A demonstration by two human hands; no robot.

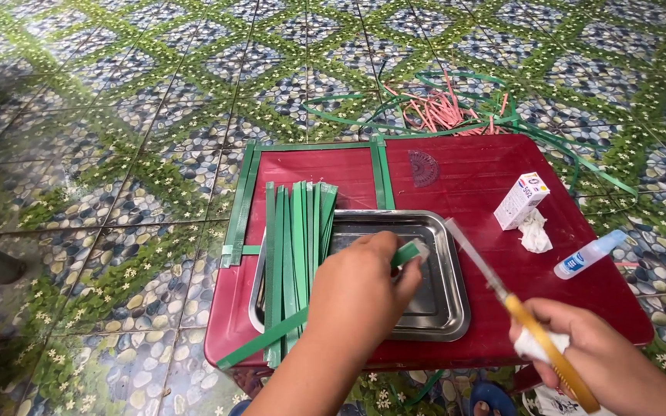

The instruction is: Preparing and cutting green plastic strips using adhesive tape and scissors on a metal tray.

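Left hand (360, 289): pinched one end of a green strip (271, 337) over the metal tray (445, 308).
Right hand (587, 362): held a yellow-handled knife (518, 312) and a bit of white tissue.
Green strips (296, 246): lay side by side across the tray's left edge.
Table (472, 177): red, with a small white box (522, 200), crumpled paper (535, 231) and a glue bottle (589, 254).
Floor: pink and green scraps (445, 112) behind the table.

Taking the shallow steel tray (447, 308) as the landmark: its left half is bridged by a sheaf of long green strips (294, 246), so entry from that side is barred. The tray's middle and far right corner lie bare. Right of it, the dark red tabletop (472, 173) is open as far as a small white box (521, 200), crumpled tissue (536, 233) and a clear glue bottle (589, 253).
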